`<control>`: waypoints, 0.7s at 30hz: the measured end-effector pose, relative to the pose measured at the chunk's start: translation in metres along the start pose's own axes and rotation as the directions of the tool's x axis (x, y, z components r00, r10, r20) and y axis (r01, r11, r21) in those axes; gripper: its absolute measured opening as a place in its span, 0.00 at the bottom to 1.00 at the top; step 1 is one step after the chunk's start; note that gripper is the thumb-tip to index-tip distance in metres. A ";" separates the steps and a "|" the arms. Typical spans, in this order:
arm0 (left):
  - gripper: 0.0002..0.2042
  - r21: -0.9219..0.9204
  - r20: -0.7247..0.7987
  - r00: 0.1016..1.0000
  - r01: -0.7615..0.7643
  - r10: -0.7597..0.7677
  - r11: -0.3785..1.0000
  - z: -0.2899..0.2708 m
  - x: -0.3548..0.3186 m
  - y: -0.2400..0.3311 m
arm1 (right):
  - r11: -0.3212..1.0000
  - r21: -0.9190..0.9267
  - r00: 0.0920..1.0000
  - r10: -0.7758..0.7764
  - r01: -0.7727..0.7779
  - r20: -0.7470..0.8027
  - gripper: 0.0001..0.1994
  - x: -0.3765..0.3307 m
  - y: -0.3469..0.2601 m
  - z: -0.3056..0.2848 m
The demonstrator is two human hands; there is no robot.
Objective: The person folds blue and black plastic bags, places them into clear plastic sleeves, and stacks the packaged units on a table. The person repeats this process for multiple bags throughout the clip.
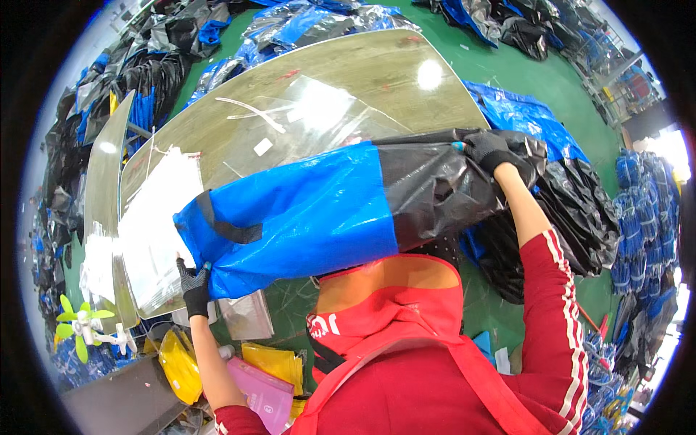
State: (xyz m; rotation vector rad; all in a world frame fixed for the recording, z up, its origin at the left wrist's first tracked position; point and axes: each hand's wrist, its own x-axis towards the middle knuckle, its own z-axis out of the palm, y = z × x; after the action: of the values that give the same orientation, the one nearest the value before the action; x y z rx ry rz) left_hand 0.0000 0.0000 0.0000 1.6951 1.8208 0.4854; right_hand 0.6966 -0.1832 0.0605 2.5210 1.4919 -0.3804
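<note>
A long bag of blue and black plastic sheeting (319, 210) is stretched between my two gloved hands, over the near part of the table. Its blue part with a black strap handle (223, 221) lies to the left; the wrinkled black part (442, 190) is on the right. At the blue end's lower corner, my left hand (194, 288) is closed on the edge. My right hand (490, 151) grips the upper edge of the black part near its far right end. The fingertips of both gloves show a little blue-green.
The wood-patterned table (391, 80) carries clear plastic sheets (312, 109) and a stack of white sheets (163, 232). Black and blue bags (580, 210) are heaped at its right. A small green-bladed fan (83, 325) stands lower left, near yellow bags (180, 366) and a pink bag (262, 395).
</note>
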 end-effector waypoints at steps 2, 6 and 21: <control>0.41 0.746 -0.288 0.804 -0.152 0.520 0.649 0.001 -0.036 0.072 | 0.998 -0.048 0.995 -0.035 0.031 -0.096 0.25 -0.004 0.003 0.010; 0.27 0.368 -0.008 0.558 -0.770 0.830 0.521 0.051 -0.079 0.201 | 0.996 -0.043 0.994 -0.076 0.073 -0.075 0.23 -0.001 0.002 0.011; 0.42 0.068 0.367 0.045 -0.997 0.929 0.021 0.237 -0.100 0.346 | 0.876 -0.105 0.798 -0.474 0.471 -0.372 0.29 -0.057 -0.040 0.026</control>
State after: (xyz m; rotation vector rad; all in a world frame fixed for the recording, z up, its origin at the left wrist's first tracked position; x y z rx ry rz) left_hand 0.4185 -0.0889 0.0574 2.9746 0.1326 0.4731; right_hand 0.6321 -0.2188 0.0520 2.2730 2.2787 0.0790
